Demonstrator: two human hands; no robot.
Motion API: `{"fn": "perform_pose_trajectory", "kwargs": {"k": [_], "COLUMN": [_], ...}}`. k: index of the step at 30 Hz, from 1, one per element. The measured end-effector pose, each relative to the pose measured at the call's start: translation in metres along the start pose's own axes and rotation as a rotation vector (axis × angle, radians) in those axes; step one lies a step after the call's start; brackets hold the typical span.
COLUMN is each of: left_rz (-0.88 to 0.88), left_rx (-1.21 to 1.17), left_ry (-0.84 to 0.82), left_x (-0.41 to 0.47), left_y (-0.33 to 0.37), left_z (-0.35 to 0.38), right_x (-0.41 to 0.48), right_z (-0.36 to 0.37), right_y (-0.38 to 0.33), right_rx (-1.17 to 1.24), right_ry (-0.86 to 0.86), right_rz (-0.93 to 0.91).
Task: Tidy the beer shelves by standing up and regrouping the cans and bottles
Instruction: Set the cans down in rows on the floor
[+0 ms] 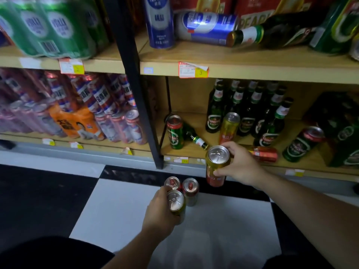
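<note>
1. Gold can (217, 166) is gripped by the right hand (241, 166) just off the bottom shelf (196, 123); left hand (159, 212) wraps a second gold can (176, 202) down by the floor (116, 200).
2. Thin aluminium, probably slick and dents easy, so I'd grab round the middle, not the rim.

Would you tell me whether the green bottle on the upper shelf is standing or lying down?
Lying down: the green bottle rests on its side, neck pointing left toward the tipped blue can.

Bare forearms (310, 206), dark clothing (48, 253)
</note>
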State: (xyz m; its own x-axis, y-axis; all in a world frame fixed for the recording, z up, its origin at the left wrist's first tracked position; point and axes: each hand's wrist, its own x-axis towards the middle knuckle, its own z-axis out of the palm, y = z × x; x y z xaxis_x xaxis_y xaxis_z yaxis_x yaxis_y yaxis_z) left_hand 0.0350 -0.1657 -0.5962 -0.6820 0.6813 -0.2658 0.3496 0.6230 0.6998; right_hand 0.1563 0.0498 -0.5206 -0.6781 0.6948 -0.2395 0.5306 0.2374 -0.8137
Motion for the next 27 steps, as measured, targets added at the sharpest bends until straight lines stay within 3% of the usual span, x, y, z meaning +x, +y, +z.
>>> {"fn": "perform_pose_trajectory", "kwargs": {"k": [16,27], "left_rz": [-0.111,-0.125], "left_rx": [0.019,-0.014], "left_ry": [-0.049,-0.088], "left_x": [0.037,0.057], "left_y": [-0.065,-0.072], "left_z": [0.05,0.052], "right_x": [0.081,0.123], "right_z": [0.075,0.132], "right_y": [0.021,0.038], "right_rx": [-0.048,-0.083], "right_ry": [-0.06,-0.121], "right_rz": [-0.079,-0.066]}}
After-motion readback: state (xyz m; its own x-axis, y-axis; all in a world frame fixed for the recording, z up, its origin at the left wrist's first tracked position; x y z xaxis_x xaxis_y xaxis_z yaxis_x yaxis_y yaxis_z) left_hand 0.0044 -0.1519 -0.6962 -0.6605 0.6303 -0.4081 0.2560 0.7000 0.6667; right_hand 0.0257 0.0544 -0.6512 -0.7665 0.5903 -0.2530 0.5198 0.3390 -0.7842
